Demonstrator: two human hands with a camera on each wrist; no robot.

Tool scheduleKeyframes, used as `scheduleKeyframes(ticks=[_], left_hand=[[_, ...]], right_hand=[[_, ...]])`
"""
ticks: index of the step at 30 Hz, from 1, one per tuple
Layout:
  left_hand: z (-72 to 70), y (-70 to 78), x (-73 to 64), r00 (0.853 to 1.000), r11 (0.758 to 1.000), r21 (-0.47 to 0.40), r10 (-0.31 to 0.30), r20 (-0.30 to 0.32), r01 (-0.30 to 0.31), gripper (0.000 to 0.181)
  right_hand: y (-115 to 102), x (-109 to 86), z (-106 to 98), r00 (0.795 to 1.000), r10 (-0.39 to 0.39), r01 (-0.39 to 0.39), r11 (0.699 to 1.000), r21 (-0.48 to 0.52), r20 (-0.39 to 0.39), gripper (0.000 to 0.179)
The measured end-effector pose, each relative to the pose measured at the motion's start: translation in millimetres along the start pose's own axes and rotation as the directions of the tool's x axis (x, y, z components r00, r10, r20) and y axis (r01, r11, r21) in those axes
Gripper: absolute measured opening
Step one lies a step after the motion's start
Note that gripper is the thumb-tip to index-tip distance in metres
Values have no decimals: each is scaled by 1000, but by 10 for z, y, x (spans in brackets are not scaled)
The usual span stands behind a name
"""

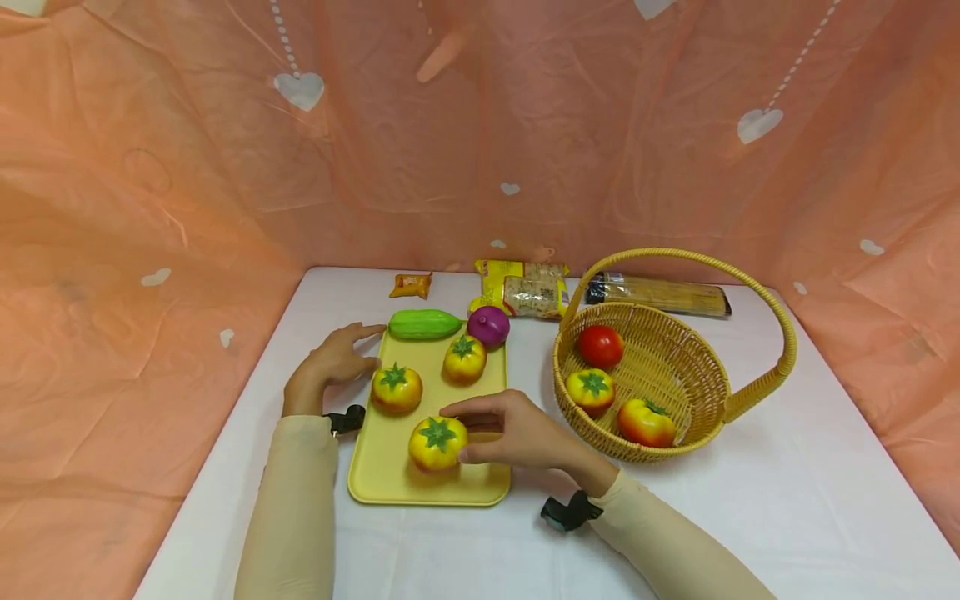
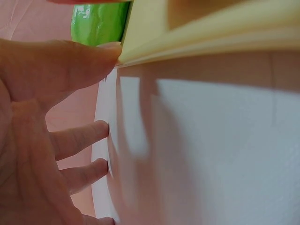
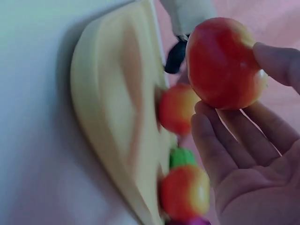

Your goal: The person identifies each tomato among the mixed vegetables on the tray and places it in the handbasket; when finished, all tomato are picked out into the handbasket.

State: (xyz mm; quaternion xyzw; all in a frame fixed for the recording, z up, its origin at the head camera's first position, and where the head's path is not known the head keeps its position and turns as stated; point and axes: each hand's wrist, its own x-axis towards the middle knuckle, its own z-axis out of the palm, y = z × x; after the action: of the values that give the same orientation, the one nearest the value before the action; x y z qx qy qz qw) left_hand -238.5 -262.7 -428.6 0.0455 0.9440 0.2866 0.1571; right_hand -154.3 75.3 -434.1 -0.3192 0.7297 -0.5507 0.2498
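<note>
My right hand (image 1: 525, 433) holds a yellow-and-red tomato (image 1: 437, 444) with a green leafy top, thumb on one side and fingers on the other. In the right wrist view the tomato (image 3: 222, 63) is raised above the yellow tray (image 1: 390, 479). My left hand (image 1: 335, 364) is at the tray's left edge, fingers extended. Its thumb (image 2: 70, 65) meets the tray's rim in the left wrist view, the other fingertips lower, by the white tabletop. Two similar tomatoes, one on the left (image 1: 397, 389) and one farther back (image 1: 464, 360), sit on the tray.
At the tray's far end lie a green cucumber-like vegetable (image 1: 424, 324) and a purple onion (image 1: 488, 326). A wicker basket (image 1: 716, 367) with a tall handle stands right, holding three tomatoes. Behind are yellow packets (image 1: 525, 292), a small orange packet (image 1: 411, 285) and a noodle pack (image 1: 663, 295).
</note>
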Motion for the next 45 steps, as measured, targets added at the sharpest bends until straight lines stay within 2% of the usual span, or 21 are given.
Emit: scheduleKeyframes(ticks=[5,10,16,22,27,34,37,42,44,45], left_hand=[[7,15,-1,1000,1000,3,4,-1,-4,72],[11,3,0,1000,1000,5,11,-4,-11,72],[2,-9,-10,1000,1000,-3,2,3,-2,72],[-5,3,-23,1000,1000,-14,6,4,-5,72],[7,-7,-2,1000,1000,-13,13,-3,-13,72],[16,-15,0,1000,1000,-11,9,-4,-9,72],[17,-22,3,1000,1000,-8,9,-3,-9,72],[19,-35,4,1000,1000,-8,0,-4,0,71],[21,-32,0,1000,1000,-13,-4,-3,4,71],[22,-31,-2,1000,1000,-13,-3,-3,3,72]], right_hand=[[-68,-441,-241,997,6,-8,999,-32,-78,52],[-106,-889,-521,983,-6,-3,999,-46,-182,52],[-185,-1358,-857,949,-31,6,997,-80,-314,52],[-228,-1646,-1069,907,-11,-74,980,-185,-420,48],[-183,-1677,-1123,901,8,-134,956,-261,-434,48],[-95,-1523,-1120,894,26,-210,906,-368,-446,47],[-66,-1451,-1108,888,28,-248,870,-427,-459,46],[-40,-1337,-1071,871,38,-337,771,-540,-490,47],[-41,-1310,-1056,868,39,-350,756,-554,-495,49],[-45,-1304,-1048,868,38,-346,761,-548,-496,50]])
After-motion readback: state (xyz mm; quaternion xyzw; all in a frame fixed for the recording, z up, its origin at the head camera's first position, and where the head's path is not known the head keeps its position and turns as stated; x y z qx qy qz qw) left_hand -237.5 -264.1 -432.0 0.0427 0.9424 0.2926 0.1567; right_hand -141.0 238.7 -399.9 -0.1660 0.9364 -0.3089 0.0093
